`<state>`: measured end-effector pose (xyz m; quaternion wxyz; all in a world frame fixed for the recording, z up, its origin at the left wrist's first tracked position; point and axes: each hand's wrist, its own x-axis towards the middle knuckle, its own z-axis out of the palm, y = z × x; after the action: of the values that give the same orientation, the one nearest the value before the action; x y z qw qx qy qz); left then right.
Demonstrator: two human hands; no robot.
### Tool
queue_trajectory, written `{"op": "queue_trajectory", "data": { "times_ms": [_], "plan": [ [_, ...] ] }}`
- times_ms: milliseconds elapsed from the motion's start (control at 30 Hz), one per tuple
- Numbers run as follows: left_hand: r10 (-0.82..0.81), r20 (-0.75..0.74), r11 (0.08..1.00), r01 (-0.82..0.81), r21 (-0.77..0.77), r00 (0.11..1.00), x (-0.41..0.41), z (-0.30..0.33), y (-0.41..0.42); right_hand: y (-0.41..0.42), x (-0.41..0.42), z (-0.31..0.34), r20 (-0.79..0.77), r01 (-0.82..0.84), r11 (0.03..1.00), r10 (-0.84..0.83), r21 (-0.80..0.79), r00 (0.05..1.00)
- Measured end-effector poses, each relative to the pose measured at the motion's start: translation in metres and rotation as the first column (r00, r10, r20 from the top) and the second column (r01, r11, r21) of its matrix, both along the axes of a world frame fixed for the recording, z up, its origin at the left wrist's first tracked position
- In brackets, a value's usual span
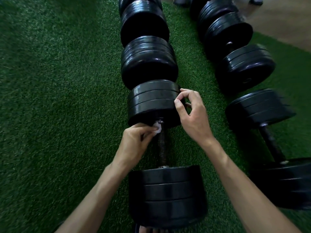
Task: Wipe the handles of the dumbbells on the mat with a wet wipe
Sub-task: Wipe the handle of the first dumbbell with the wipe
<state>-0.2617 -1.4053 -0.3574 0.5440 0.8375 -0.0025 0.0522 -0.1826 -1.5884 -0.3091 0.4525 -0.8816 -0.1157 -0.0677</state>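
Observation:
A black dumbbell lies lengthwise in front of me on the green turf mat. Its dark handle runs between a far stack of plates and a near stack. My left hand pinches a small white wet wipe against the far end of the handle, by the collar. My right hand is at the right edge of the far plates, with the thumb and forefinger touching the rim and the other fingers curled.
More black dumbbells continue in a row beyond this one. A second row runs along the right, with one handle close to my right forearm. A bare brown floor begins past the mat at the top right.

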Motion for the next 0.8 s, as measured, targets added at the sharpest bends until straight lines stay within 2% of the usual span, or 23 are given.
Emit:
{"op": "queue_trajectory", "data": {
  "times_ms": [67,133,233,300,367,433,500,567,633,800],
  "plan": [
    [0.022,-0.064,0.999,-0.025,-0.045,0.998,-0.001,-0.008,-0.001,0.001,0.000,0.000,-0.005,0.003,1.000,-0.003,0.001,1.000],
    [-0.007,-0.174,0.985,-0.023,-0.171,0.985,-0.005,-0.006,0.001,0.002,-0.001,0.000,-0.002,0.008,1.000,-0.008,0.003,1.000],
    [-0.203,-0.329,0.919,0.063,-0.390,0.922,-0.017,0.007,0.009,0.004,-0.002,0.000,0.000,0.017,1.000,-0.017,0.010,1.000],
    [-0.353,-0.397,0.881,0.158,-0.446,0.847,-0.025,0.012,0.017,0.004,-0.002,-0.001,-0.009,0.020,1.000,-0.020,0.011,1.000],
    [-0.430,-0.437,0.863,0.217,-0.456,0.790,-0.028,0.014,0.023,0.004,-0.002,-0.002,-0.013,0.019,1.000,-0.019,0.016,1.000],
    [-0.332,-0.431,0.910,0.166,-0.379,0.839,-0.026,0.014,0.025,0.004,-0.002,-0.002,-0.010,0.018,1.000,-0.017,0.017,1.000],
    [-0.055,-0.377,0.974,-0.033,-0.224,0.924,-0.022,0.010,0.024,0.003,-0.002,-0.001,-0.007,0.016,1.000,-0.016,0.019,1.000],
    [0.158,-0.311,0.964,-0.214,-0.155,0.937,-0.016,0.007,0.022,0.004,-0.003,-0.001,-0.008,0.014,1.000,-0.014,0.021,1.000],
    [0.204,-0.301,0.951,-0.261,-0.163,0.931,-0.008,0.005,0.014,0.004,-0.003,0.000,-0.004,0.014,1.000,-0.014,0.022,1.000],
    [0.138,-0.400,0.887,-0.293,-0.357,0.906,0.005,-0.002,-0.013,0.003,-0.003,-0.001,0.001,0.017,1.000,-0.017,0.017,1.000]
  ]
}}
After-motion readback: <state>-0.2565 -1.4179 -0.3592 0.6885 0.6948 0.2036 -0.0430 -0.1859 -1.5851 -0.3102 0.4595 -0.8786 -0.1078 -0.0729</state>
